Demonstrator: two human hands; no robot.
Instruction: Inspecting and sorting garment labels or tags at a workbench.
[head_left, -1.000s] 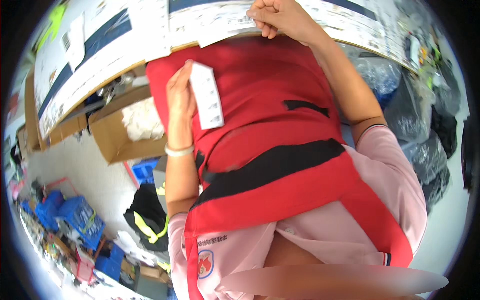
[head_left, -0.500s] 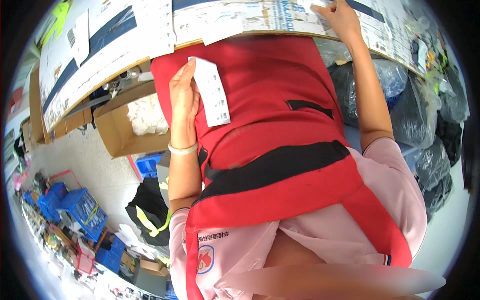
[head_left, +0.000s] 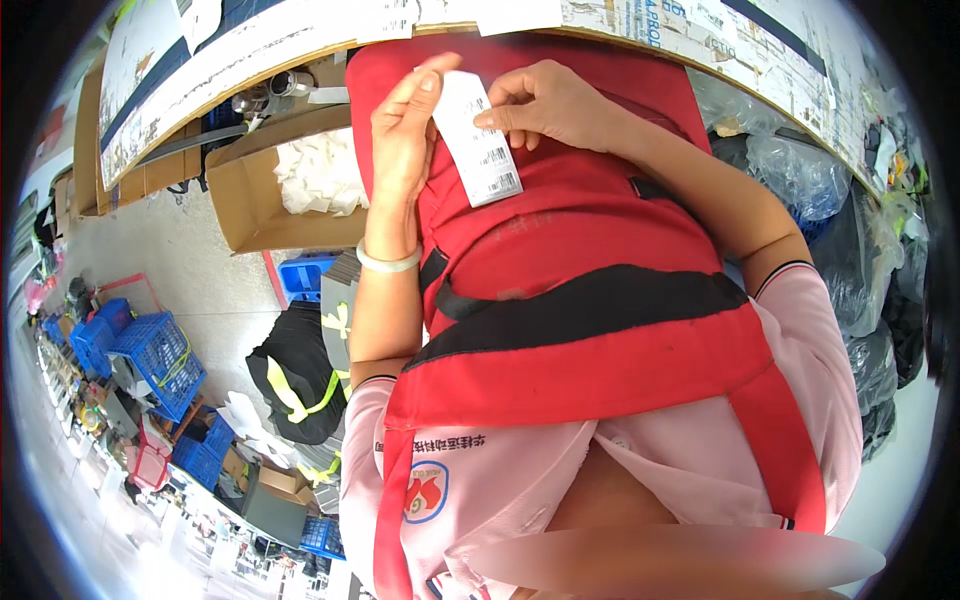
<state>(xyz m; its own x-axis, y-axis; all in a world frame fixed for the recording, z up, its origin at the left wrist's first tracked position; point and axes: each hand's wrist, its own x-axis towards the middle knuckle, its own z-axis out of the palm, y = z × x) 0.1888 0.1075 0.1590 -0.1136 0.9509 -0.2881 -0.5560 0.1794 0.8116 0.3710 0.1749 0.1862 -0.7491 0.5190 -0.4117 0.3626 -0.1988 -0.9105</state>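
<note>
A narrow white label (head_left: pixel 478 140) with a printed barcode is held up in front of my red apron (head_left: pixel 580 260). My left hand (head_left: pixel 402 130), with a pale bracelet on the wrist, grips the label's left edge with fingers upright. My right hand (head_left: pixel 545 100) comes in from the right and pinches the label's upper right edge between thumb and fingers. Both hands are close together just below the edge of the work table (head_left: pixel 250 55), which is covered with paper strips.
An open cardboard box (head_left: pixel 245 205) holding white pieces (head_left: pixel 315 170) sits under the table to the left. Blue plastic crates (head_left: pixel 150 350) and a black bag with yellow-green straps (head_left: pixel 295 375) stand on the floor. Clear plastic bags of dark items (head_left: pixel 810 190) are piled on the right.
My right hand has come down from the paper strips on the table top and taken hold of the label. My left hand has lifted the label slightly.
</note>
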